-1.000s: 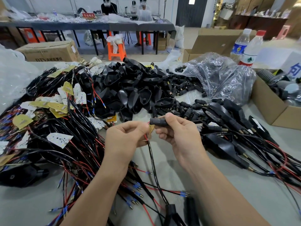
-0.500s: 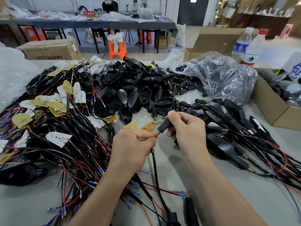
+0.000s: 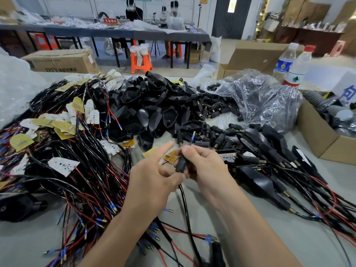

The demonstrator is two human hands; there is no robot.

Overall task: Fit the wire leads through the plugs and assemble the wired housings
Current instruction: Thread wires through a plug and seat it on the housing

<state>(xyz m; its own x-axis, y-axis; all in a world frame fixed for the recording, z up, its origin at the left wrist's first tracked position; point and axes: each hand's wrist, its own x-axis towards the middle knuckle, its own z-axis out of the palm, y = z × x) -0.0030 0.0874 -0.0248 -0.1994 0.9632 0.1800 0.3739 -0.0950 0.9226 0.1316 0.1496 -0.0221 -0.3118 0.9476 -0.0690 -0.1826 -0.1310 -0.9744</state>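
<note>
a brown cardboard box (image 3: 61, 63) read "dty" (the rest blurred). the right hand (image 3: 207, 166) pinched a short black cylindrical plug (image 3: 181, 163), its black cable (image 3: 185, 205) hanging below; the left hand (image 3: 152, 180), forefinger straight, met the cable, its grip unclear.

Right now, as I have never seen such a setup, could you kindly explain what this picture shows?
No machine here: these are a person's two bare hands, filmed by a camera worn on the head. On the grey table lie tangled red and black wires, a pile of black housings and loose plugs. The right hand grips one black plug with a cable hanging from it. The left hand, forefinger out, meets that cable; whether it pinches is unclear.
</note>
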